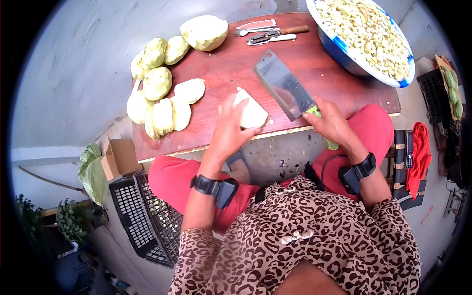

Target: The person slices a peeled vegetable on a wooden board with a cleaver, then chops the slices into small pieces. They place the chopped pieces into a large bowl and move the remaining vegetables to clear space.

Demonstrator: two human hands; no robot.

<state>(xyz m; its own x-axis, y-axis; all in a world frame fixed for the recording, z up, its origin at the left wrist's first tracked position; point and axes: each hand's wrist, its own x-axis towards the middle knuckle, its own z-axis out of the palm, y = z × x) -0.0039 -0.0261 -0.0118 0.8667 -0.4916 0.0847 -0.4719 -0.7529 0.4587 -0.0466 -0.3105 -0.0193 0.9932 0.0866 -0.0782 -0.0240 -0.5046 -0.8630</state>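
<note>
My right hand (326,117) is wrapped round the green handle of a broad cleaver (285,84), whose blade points up and left over the red table. Close to the table's front edge lies a pale vegetable piece (252,112). My left hand (230,120), slightly blurred, is at the left side of this piece with its fingers apart; whether it touches the piece is unclear. Left of that hand are thick cut slices (163,117) standing side by side and a loose chunk (190,91). Peeled whole vegetables (157,83) sit behind them.
A blue-and-white basin (344,55) full of diced pieces stands at the back right. Peelers and a knife (272,37) lie at the table's (221,66) back edge, beside a large peeled half (204,33). Below left are a black crate (132,216) and a cardboard box (121,156).
</note>
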